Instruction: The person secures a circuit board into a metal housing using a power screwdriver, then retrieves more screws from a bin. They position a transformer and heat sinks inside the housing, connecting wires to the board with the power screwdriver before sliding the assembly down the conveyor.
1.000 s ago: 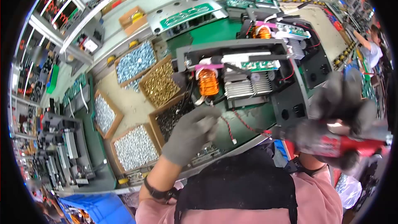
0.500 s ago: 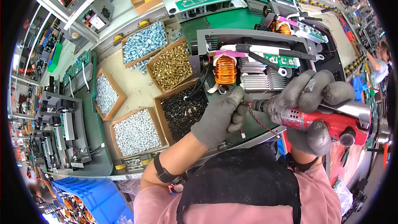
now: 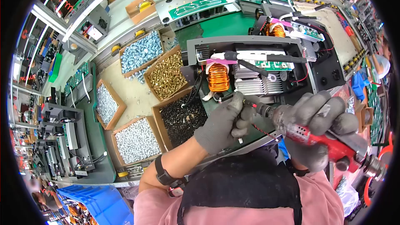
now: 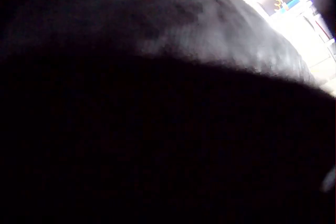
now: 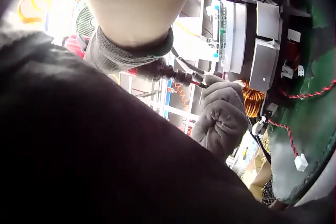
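Observation:
My gloved right hand (image 3: 318,114) grips a red power screwdriver (image 3: 341,149) whose bit (image 3: 259,108) points left. My gloved left hand (image 3: 221,125) has its fingers curled, thumb and forefinger pinching at the bit's tip; cannot tell whether a screw sits there. The right wrist view shows the left hand (image 5: 220,121) beside the coil, with the bit reaching its fingertips. Just beyond the hands stands a grey metal housing (image 3: 191,52) holding a copper coil (image 3: 218,78), silver heat sinks (image 3: 250,86) and thick sleeved cables. Dark cloth fills most of the left wrist view.
Cardboard boxes of blue-silver (image 3: 141,54), brass (image 3: 167,75), black (image 3: 183,118) and silver screws (image 3: 136,141) stand left of the housing. A second unit (image 3: 329,71) sits behind right. Twisted red-black wires with a white plug (image 5: 301,162) hang near the bench edge.
The right hand has brought the screwdriver in from the right, to the left hand. The left hand has moved slightly right and its fingers have closed at the bit's tip.

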The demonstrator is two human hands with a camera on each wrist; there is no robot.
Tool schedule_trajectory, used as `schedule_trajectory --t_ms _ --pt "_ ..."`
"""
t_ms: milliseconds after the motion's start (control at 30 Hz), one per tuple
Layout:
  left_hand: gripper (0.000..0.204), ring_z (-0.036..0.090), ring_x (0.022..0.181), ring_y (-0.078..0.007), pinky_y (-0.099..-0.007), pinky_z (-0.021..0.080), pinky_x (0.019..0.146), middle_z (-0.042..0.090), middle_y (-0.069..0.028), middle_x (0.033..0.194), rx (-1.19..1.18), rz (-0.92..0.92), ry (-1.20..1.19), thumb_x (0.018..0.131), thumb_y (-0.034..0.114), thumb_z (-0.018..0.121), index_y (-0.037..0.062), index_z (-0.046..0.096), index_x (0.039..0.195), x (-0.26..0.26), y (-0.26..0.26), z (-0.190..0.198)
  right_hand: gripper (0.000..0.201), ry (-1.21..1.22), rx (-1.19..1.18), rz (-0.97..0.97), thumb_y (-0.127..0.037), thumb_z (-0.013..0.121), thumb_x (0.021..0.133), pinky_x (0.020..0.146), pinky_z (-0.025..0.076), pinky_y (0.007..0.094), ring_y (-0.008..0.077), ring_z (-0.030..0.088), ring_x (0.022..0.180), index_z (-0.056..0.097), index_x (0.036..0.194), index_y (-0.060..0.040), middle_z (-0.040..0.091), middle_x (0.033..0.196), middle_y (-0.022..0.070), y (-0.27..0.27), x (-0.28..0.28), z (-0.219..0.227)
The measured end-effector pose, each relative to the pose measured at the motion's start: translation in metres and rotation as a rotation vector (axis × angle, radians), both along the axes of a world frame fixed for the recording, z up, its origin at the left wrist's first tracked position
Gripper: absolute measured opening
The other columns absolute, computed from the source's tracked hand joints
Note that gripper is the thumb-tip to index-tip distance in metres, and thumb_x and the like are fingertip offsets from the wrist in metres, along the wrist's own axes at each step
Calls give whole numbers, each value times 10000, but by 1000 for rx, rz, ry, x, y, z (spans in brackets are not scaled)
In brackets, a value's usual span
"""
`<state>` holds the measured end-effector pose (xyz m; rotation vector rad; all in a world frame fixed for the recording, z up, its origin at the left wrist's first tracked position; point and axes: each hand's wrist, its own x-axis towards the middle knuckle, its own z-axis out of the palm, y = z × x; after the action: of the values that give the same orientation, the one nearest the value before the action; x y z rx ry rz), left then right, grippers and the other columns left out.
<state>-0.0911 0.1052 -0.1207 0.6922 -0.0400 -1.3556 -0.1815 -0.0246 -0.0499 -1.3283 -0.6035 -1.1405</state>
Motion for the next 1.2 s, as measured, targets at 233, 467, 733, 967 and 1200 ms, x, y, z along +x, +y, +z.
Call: schedule_trajectory --t_ms 233,467,733,967,1200 --pt "446 389 516 -43 -208 303 451 469 32 628 96 -366 -856 973 378 452 -26 637 1010 28 21 62 397 49 267 -11 -242 640 818 615 447 262 164 371 783 400 1045 -23 336 830 30 -41 -32 42" --pt "291 641 843 -240 -326 500 737 670 -114 919 316 84 -1997 834 291 612 50 678 983 137 -29 103 296 204 466 151 -211 580 841 770 449 358 239 462 862 454 1041 -33 460 957 90 -112 -36 55" --pt "280 584 833 -276 -391 464 683 583 -70 807 -287 -796 -2165 721 336 707 134 714 914 122 -70 106 239 266 791 167 -196 535 888 750 472 350 222 512 847 512 1000 14 533 922 100 -142 -5 30" --pt "251 578 767 -264 -379 455 636 552 -59 772 -332 -285 -2226 707 318 725 114 684 848 119 -65 85 273 379 824 286 -281 516 892 611 495 349 231 545 801 527 932 -11 558 863 127 -142 12 33" --pt "223 581 709 -230 -364 456 592 544 -36 708 -305 -182 -2276 686 317 725 127 683 797 113 -63 84 287 430 824 212 -292 472 907 591 511 343 202 548 751 530 948 -14 568 838 123 -129 25 27"
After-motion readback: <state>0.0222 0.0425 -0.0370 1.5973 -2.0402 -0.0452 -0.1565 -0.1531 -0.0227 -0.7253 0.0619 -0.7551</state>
